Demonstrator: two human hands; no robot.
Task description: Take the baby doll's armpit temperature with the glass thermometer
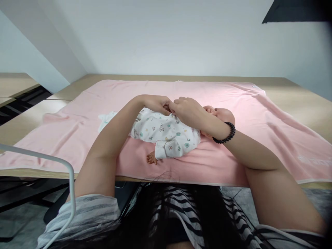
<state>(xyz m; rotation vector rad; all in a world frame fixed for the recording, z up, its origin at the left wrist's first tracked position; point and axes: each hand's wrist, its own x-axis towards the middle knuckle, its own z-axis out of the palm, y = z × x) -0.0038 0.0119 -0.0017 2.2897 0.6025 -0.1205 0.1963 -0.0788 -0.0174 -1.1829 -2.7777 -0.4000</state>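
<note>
A baby doll (pixel 227 114) lies on its back on a pink blanket (pixel 85 138), its head to the right. It wears a white baby romper (pixel 160 128) printed with small animals and coloured dots. Over the doll's chest, my left hand (pixel 158 103) bends down with its fingers closed at the romper's front. My right hand (pixel 188 110) meets it there, fingers curled in a pinch on the cloth. What the fingertips grip exactly is hidden. My right forearm covers part of the doll's face. One doll hand (pixel 151 158) pokes out of the near sleeve.
The blanket spreads over a wooden table (pixel 287 90) and hangs at its front edge. A white wall (pixel 168 41) rises behind. A white curved tube (pixel 71 186) stands at the lower left, near my left arm. A black beaded bracelet (pixel 226 135) circles my right wrist.
</note>
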